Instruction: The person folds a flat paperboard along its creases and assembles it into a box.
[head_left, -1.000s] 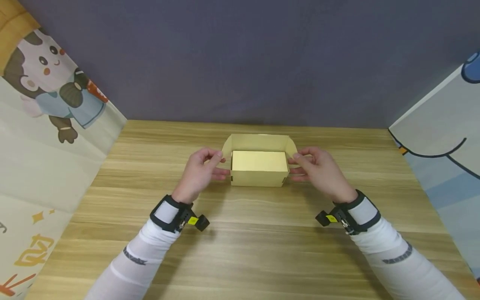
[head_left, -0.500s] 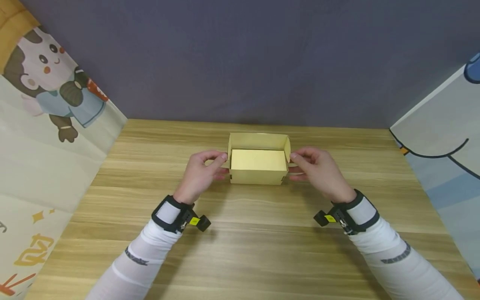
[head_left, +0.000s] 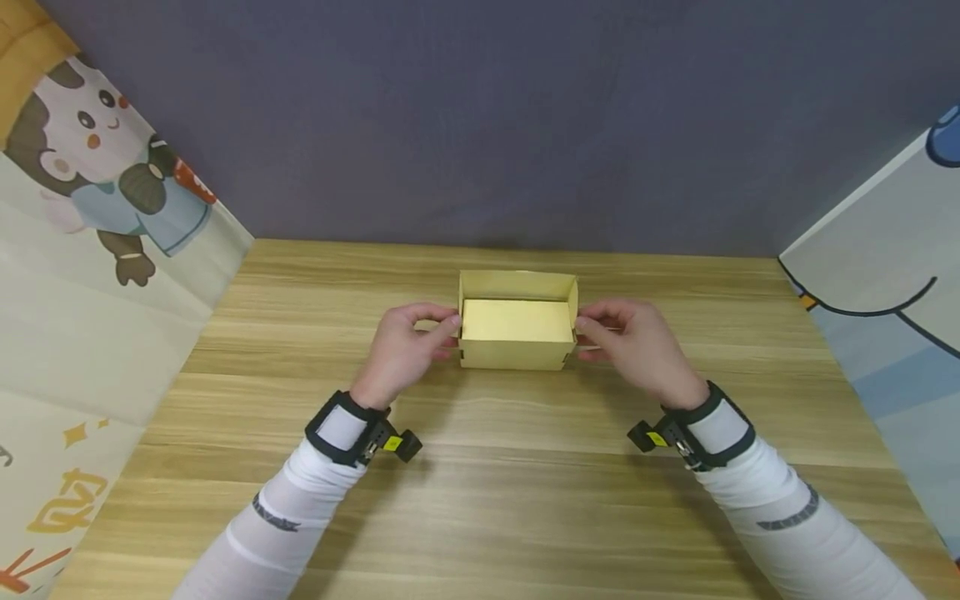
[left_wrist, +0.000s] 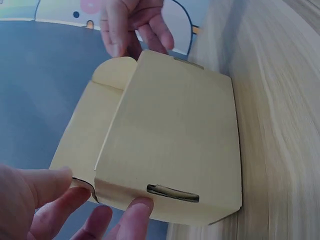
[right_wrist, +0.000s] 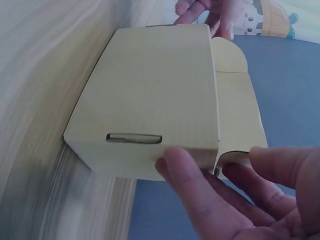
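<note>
A small tan cardboard box stands on the table with its lid raised at the back. Its inside shows a flat pale yellow surface. At the box's left side, my left hand pinches a rounded side flap of the lid between thumb and forefinger, other fingers touching the side wall. My right hand pinches the opposite flap in the same way, a fingertip against the right wall. Both flaps lie by the side walls. A narrow slot shows near the front edge.
The wood-grain table extends around the box. A dark blue-grey panel rises behind it. Printed cartoon sheets line the left side and right side. Each wrist wears a strapped camera.
The side flaps have gone from splayed outward to nearly upright, and the lid stands slightly lower. Both hands have drawn inward and now pinch the flaps at the box's sides.
</note>
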